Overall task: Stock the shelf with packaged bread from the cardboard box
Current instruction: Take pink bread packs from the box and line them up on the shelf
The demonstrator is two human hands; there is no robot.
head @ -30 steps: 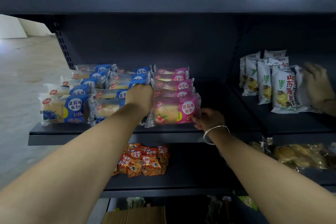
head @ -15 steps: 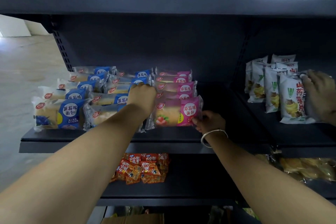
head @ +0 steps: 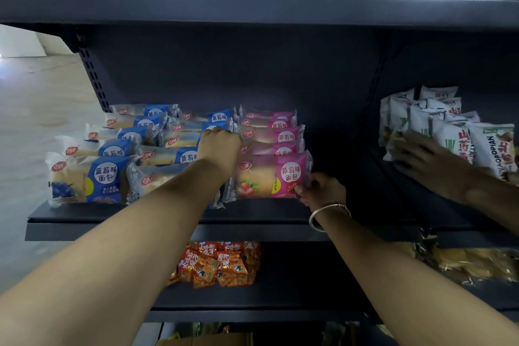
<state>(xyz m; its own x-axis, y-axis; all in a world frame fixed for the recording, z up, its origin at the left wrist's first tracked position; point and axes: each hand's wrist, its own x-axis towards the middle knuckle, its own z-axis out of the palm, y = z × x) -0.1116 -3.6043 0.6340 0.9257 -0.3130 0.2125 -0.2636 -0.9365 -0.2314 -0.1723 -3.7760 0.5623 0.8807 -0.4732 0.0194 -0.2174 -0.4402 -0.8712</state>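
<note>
1. Little has been shifted since the earlier frame: both hands are kept at the front pink bread pack (head: 273,175) on the shelf (head: 168,219).
2. Left hand (head: 220,149) is curled between blue and pink rows; its grip cannot be told.
3. Right hand (head: 320,188) is pinched on that pack's right edge.
4. Straightening is judged underway; next, another pack must be fetched from the cardboard box (head: 196,341) below.

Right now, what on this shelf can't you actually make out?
- Head view: the left hand hides its own fingertips and the blue bread packs beneath.
- The cardboard box is cut off by the bottom edge.
- Small print on the front pink bread pack is too small.
</note>
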